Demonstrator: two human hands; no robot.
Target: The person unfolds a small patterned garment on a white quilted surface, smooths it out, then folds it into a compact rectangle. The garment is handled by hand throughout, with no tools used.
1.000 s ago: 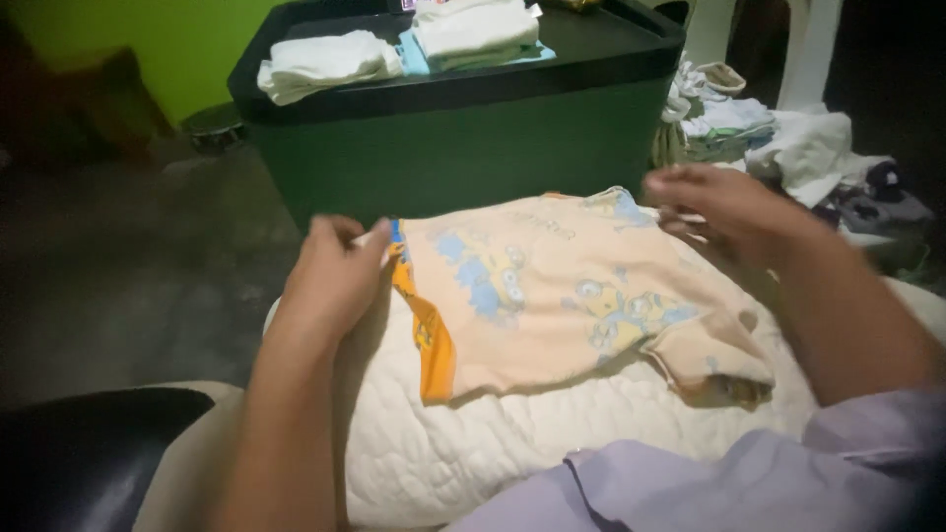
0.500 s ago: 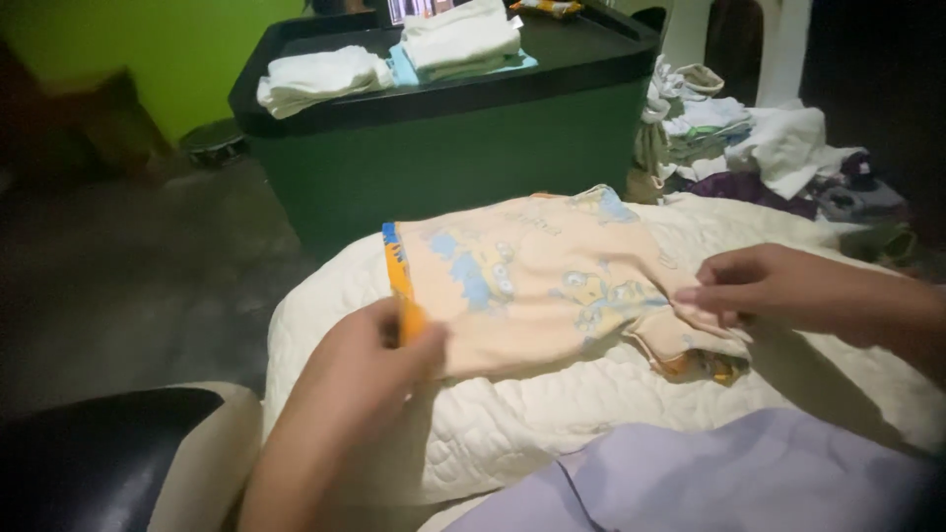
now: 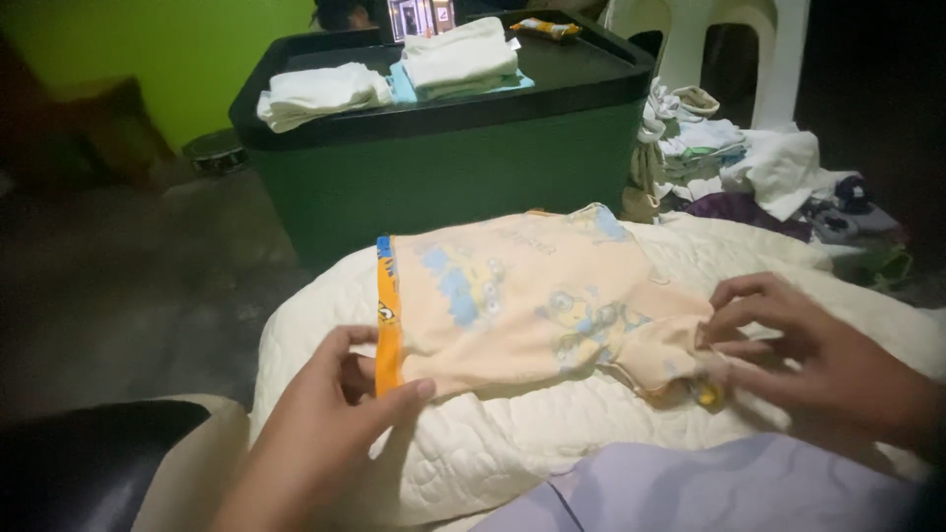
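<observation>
Head view only. Small peach shirt (image 3: 522, 305) with blue and yellow cartoon print and an orange hem band lies flat on a cream quilted pad (image 3: 552, 443), hem to the left, sleeve end to the right.

Left hand (image 3: 340, 414) at the shirt's near-left corner: thumb up beside the orange band, forefinger laid along the lower hem edge, so the corner sits pinched between them. Grip narrow, holding the hem.

Right hand (image 3: 798, 355) at the shirt's right end, fingers curled over the sleeve cuff, fingertips touching the fabric; cuff bunched under them, a bit of orange trim showing. Looks like a loose pinch on the sleeve, but blur hides whether it is fully closed on it.

Lilac cloth (image 3: 709, 488) covers the bottom right, near the pad's front edge. A black, rounded shape (image 3: 89, 453) at bottom left, just beside the pad.

Behind the pad stands a dark green bin with a black lid (image 3: 443, 148). On the lid: white folded stack (image 3: 320, 91) at left, a second folded stack (image 3: 463, 59) of white over light blue near the middle, touching the first.

Right of the bin, a loose pile of clothes (image 3: 759, 167) on the floor, white plastic chair (image 3: 709, 39) behind it. Green wall (image 3: 148, 49) top left. Floor dark.
</observation>
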